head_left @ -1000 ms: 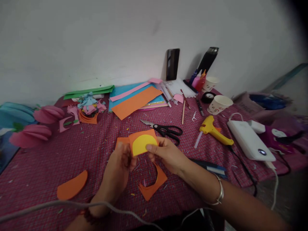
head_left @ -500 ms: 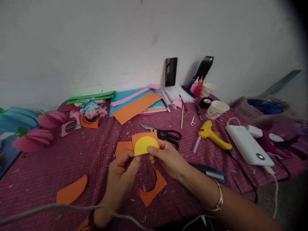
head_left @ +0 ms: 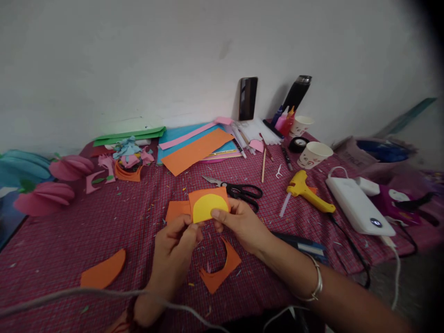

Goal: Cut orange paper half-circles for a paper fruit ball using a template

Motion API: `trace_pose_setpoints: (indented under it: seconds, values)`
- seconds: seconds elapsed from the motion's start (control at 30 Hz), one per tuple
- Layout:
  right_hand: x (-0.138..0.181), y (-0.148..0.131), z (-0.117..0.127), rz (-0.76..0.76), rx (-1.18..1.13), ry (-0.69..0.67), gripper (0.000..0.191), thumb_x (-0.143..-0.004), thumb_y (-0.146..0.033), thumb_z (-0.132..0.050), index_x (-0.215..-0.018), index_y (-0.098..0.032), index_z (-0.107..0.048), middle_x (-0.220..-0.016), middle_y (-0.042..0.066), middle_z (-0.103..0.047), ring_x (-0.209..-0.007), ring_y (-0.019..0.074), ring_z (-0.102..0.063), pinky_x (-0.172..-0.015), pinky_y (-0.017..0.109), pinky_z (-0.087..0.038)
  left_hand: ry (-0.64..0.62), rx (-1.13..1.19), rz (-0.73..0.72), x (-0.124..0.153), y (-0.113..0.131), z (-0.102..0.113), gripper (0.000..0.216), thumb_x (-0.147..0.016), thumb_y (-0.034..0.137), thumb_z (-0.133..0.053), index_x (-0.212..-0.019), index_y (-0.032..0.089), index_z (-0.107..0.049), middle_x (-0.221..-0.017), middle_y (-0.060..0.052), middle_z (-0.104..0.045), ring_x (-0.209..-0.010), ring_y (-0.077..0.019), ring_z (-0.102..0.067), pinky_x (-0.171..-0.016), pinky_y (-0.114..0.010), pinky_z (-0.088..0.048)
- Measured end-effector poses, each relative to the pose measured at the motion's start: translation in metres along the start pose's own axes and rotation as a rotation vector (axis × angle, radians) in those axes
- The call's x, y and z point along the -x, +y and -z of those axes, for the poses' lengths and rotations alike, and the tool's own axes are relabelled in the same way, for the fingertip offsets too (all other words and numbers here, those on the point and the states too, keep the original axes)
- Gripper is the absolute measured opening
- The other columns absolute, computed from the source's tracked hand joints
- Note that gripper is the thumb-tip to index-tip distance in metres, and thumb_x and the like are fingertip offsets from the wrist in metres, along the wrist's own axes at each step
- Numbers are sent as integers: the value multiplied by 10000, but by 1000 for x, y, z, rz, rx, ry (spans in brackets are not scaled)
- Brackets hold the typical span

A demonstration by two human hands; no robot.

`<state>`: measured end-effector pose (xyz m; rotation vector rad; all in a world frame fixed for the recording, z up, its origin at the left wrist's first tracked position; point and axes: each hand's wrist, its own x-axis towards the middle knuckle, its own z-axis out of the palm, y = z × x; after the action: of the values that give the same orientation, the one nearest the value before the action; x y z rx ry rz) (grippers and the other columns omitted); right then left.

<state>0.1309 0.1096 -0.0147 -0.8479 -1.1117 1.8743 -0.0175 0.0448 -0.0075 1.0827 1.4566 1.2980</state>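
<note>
Far left: pink paper flowers (head_left: 52, 182) lie at the edge of the red checked cloth (head_left: 104, 222), with pink and orange offcuts (head_left: 118, 169) just beyond them.
Near left: an orange half-round cutout (head_left: 103, 269) lies flat on the cloth, well apart from both hands.
Left hand (head_left: 175, 252): raised above the cloth, forearm coming up from the bottom edge; fingers curled, thumb and fingertips pinched on the lower left edge of the yellow half-circle (head_left: 209, 206).
Held piece: the yellow half-circle sits against an orange paper square (head_left: 207, 193), curved side up, both tilted toward the camera and held between the two hands above the cloth's middle.
Behind it: a second orange piece (head_left: 177, 209) shows just left of the square; whether it is held or lying on the cloth cannot be told.
Right hand (head_left: 241, 226): closed on the right edge of the same piece, thumb tip laid over the yellow face, fingers behind; the forearm runs in from the lower right with a silver bangle (head_left: 316, 281) at the wrist.
Below the hands: a curved orange scrap (head_left: 222, 268) lies on the cloth.
Centre back: black-handled scissors (head_left: 239, 189) lie just beyond the held piece; farther back, stacked coloured paper sheets (head_left: 197, 145).
Right: a yellow glue gun (head_left: 307, 190) rests near a white power bank (head_left: 359, 206), with two paper cups (head_left: 314, 155) behind.
</note>
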Motion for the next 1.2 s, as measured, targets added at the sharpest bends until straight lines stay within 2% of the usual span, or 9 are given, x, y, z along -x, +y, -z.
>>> trace_pose_setpoints:
  seconds: [0.2,0.3,0.43,0.53,0.67,0.87,0.97,1.2]
  values:
    - [1,-2,-1,17,18,0,290,-682,-407,-760,-733,-162,-613,-575,-40,-556,-496,64,-454,-501,219,-409,-60,151,71,-3,-2,1,253,-859,295,-536,-636,176,-548,-604,18,-547,-567,-105,-477,-526,-216,-371]
    - [1,-4,-2,9,31,-10,296,-683,-418,-756,-746,-163,-618,-572,-43,-551,-491,63,-449,-490,219,-403,36,199,44,-7,2,-2,133,-776,242,-651,-725,188,-541,-621,53,-547,-526,-76,-460,-488,-180,-353]
    - [2,-4,-2,13,34,-7,304,-685,-430,-751,-739,-162,-618,-564,-43,-552,-495,65,-451,-494,220,-407,170,186,-73,-10,12,-6,279,-635,114,-737,-767,202,-508,-735,62,-611,-579,-67,-531,-529,-161,-412]
    - [2,-3,-1,5,18,-14,298,-692,-424,-751,-731,-161,-618,-566,-41,-558,-499,65,-460,-504,216,-413,114,133,-117,-10,15,-1,183,-691,151,-712,-767,193,-550,-705,49,-605,-577,-71,-541,-530,-164,-420]
    - [2,-3,-1,-20,-7,-26,301,-692,-417,-760,-733,-156,-616,-568,-39,-562,-495,63,-461,-500,210,-403,-4,131,-44,-11,12,8,40,-769,195,-636,-779,182,-599,-591,44,-571,-487,-77,-502,-482,-186,-392]
    - [2,-3,-2,-39,-20,-39,321,-682,-420,-768,-778,-152,-622,-568,-51,-554,-480,59,-446,-480,207,-388,-65,214,-6,-11,14,12,67,-766,249,-632,-791,187,-619,-575,19,-615,-502,-125,-557,-513,-240,-436]
    - [2,-2,-1,-38,-23,-37,309,-681,-407,-771,-792,-154,-630,-573,-52,-553,-481,57,-444,-473,205,-383,-66,197,-39,-10,17,11,93,-786,278,-632,-758,190,-620,-570,20,-619,-509,-123,-562,-531,-243,-442]
    - [2,-2,-1,-36,-11,-31,284,-693,-391,-759,-782,-156,-626,-571,-46,-555,-484,59,-448,-479,213,-385,2,52,-73,-12,17,8,85,-789,222,-635,-722,186,-599,-538,41,-612,-468,-89,-546,-515,-209,-420]
